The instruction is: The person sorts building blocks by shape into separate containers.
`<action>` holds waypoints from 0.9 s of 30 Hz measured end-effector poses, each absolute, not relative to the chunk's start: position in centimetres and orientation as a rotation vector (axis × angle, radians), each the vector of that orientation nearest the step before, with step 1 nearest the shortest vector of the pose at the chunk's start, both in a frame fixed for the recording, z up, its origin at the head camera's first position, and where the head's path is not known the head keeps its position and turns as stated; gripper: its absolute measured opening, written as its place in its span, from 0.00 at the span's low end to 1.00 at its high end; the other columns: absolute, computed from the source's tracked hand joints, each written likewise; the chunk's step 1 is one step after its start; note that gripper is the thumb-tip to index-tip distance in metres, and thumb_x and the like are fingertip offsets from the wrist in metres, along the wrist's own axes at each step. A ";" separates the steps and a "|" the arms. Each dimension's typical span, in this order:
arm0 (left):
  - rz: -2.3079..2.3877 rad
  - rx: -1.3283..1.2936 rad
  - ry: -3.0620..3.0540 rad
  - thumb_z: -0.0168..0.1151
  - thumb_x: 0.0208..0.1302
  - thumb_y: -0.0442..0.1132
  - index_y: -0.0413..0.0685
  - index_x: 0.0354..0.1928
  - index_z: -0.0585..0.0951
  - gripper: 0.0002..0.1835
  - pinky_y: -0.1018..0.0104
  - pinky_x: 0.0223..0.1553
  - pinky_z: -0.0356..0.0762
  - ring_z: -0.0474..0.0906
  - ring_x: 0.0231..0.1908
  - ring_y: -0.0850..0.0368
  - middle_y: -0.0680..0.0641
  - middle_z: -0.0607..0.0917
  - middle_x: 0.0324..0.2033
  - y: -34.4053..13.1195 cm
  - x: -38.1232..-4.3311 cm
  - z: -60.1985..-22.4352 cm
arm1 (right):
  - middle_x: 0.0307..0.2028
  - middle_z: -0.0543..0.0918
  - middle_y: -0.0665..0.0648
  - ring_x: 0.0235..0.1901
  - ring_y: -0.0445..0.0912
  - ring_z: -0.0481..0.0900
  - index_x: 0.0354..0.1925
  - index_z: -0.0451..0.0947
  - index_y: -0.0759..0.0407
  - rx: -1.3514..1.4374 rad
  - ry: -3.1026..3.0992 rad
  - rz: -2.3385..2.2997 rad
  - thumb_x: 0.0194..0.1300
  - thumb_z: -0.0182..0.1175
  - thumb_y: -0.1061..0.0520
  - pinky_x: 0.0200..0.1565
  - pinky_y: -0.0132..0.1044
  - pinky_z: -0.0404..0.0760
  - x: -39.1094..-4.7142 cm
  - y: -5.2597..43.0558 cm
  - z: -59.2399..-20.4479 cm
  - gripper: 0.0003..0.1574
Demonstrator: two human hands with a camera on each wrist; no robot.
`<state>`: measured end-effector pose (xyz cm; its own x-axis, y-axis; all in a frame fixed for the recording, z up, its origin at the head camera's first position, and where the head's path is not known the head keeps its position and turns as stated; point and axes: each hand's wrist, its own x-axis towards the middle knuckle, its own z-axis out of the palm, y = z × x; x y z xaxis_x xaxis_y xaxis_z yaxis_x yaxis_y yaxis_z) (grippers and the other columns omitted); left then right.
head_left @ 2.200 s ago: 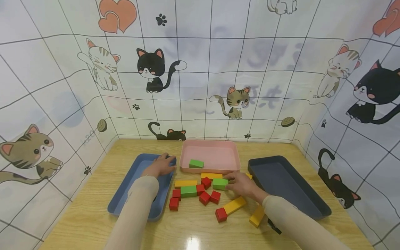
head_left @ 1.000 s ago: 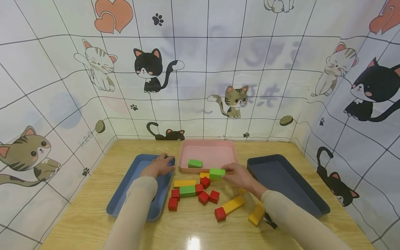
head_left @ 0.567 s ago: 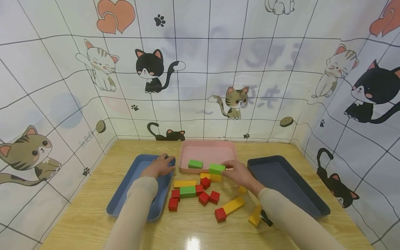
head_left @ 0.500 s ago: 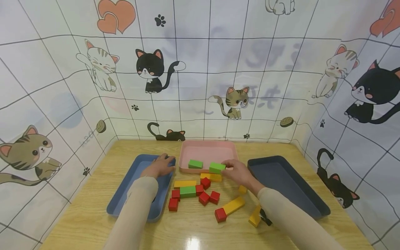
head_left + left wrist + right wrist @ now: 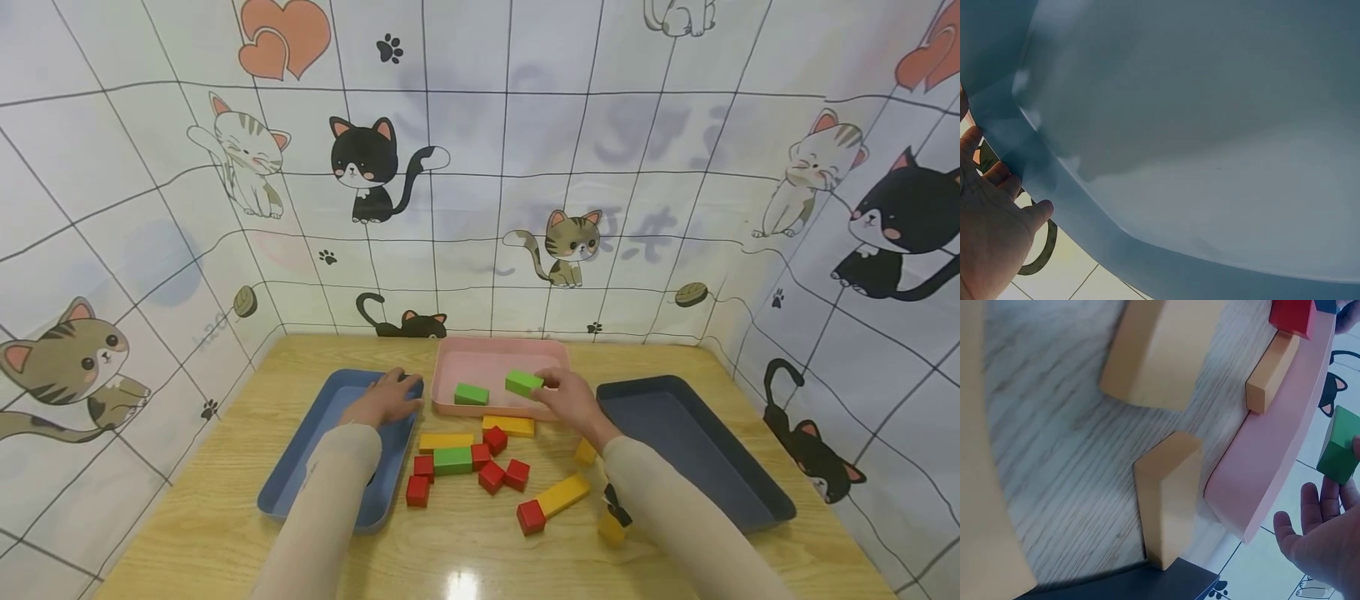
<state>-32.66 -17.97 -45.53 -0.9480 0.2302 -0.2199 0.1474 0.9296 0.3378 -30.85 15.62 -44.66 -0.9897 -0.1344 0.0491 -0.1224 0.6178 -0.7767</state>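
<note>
My right hand (image 5: 572, 402) pinches a green block (image 5: 523, 383) above the pink tray (image 5: 501, 353). In the right wrist view the same green block (image 5: 1340, 447) is between the thumb and fingers, with the other fingers spread. A second green block (image 5: 472, 394) lies in the pink tray's front left. My left hand (image 5: 385, 398) rests on the far right corner of the blue tray (image 5: 279, 492). The left wrist view shows its fingertips (image 5: 1041, 211) against that tray's rim. Another green block (image 5: 453, 461) lies among red cubes (image 5: 491, 477) on the table.
Several yellow blocks (image 5: 564, 495) lie scattered before the trays; one is partly hidden by the right sleeve (image 5: 660, 500). A dark navy tray (image 5: 690, 450) stands at the right. A cat-patterned wall covering (image 5: 465, 208) rises behind the wooden table (image 5: 450, 558).
My right hand has gripped the green block beside the yellow one, lifted it and carried it forward over the pink tray. My left hand has stayed at the blue tray.
</note>
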 end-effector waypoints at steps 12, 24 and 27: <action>0.461 0.282 2.839 0.52 0.75 0.52 0.52 0.76 0.61 0.32 0.36 0.70 0.45 0.46 0.74 0.34 0.35 0.52 0.75 -18.2 -32.6 -45.6 | 0.48 0.80 0.61 0.44 0.52 0.76 0.61 0.77 0.63 -0.137 2.859 -1.334 0.68 0.62 0.54 0.45 0.44 0.78 -32.6 14.5 -45.4 0.25; 0.459 0.291 2.843 0.52 0.75 0.52 0.52 0.76 0.61 0.32 0.36 0.70 0.45 0.47 0.74 0.34 0.34 0.52 0.75 -18.0 -32.6 -45.5 | 0.46 0.81 0.60 0.43 0.52 0.75 0.58 0.78 0.64 -0.106 2.878 -1.308 0.68 0.62 0.57 0.48 0.45 0.78 -33.6 13.3 -46.3 0.22; 0.454 0.293 2.844 0.52 0.75 0.52 0.52 0.76 0.61 0.32 0.36 0.70 0.45 0.47 0.74 0.35 0.35 0.52 0.75 -18.0 -32.6 -45.4 | 0.46 0.82 0.59 0.43 0.52 0.75 0.57 0.79 0.63 -0.084 2.879 -1.279 0.68 0.63 0.56 0.49 0.45 0.78 -33.6 13.0 -46.5 0.22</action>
